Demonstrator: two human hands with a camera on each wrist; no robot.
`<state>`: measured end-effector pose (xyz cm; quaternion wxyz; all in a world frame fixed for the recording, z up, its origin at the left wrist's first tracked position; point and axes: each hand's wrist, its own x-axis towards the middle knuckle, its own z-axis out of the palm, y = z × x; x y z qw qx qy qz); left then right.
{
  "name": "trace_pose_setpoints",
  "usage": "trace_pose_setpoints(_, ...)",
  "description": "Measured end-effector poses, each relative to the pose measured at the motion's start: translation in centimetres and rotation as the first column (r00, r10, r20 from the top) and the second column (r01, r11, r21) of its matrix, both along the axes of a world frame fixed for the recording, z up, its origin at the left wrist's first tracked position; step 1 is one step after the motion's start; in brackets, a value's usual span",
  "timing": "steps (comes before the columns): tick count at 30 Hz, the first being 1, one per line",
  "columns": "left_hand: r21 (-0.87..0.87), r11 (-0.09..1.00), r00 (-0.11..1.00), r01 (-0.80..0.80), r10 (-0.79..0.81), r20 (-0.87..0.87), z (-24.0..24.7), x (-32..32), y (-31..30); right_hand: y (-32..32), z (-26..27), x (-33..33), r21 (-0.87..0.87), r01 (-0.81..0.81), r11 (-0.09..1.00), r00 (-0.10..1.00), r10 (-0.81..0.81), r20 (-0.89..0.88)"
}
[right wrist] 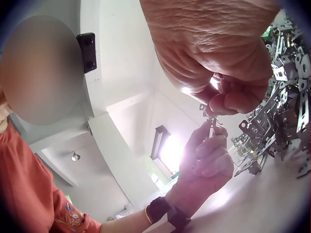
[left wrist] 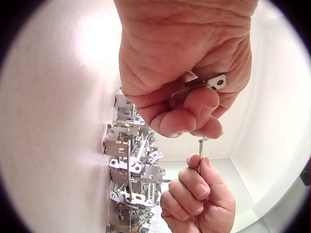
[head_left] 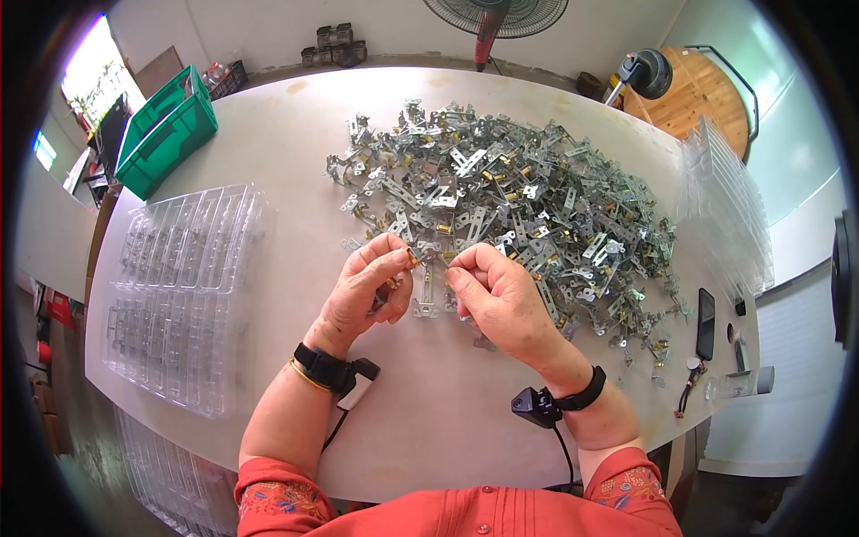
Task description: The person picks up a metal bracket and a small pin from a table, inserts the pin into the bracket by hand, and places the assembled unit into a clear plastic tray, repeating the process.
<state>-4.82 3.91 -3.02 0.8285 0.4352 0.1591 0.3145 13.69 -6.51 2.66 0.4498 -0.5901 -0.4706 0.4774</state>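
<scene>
Two hands worked close together over the near middle of the table (head_left: pixel 268 116), fingertips almost touching, at the near rim of a heap of metal parts (head_left: pixel 519 197). The left hand (head_left: pixel 371 286) had its fingers curled round a metal bracket (left wrist: pixel 216 82), whose end with a round hole stuck out between finger and palm in the left wrist view. The right hand (head_left: pixel 497 295) pinched a thin metal strip (left wrist: pixel 200 150) between thumb and forefinger, holding it upright with its tip just beside the left fingertips; whether strip and bracket touched could not be told. The heap spread from the middle of the table towards its right edge, grey pieces mixed with small brass ones. Clear plastic trays (head_left: pixel 179 286) lay along the left edge, well apart from the hands, and a green crate (head_left: pixel 165 130) stood at the far left corner. A phone (head_left: pixel 706 322) lay near the right edge, just beyond the heap.
</scene>
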Motion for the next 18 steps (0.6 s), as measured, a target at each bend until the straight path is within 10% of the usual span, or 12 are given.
trace_pose_setpoints(18,0.065,0.996,0.992,0.058,-0.05,-0.119,0.61,-0.05,-0.34,0.21,-0.55,0.74,-0.035,-0.043,0.998,0.999,0.043,-0.018)
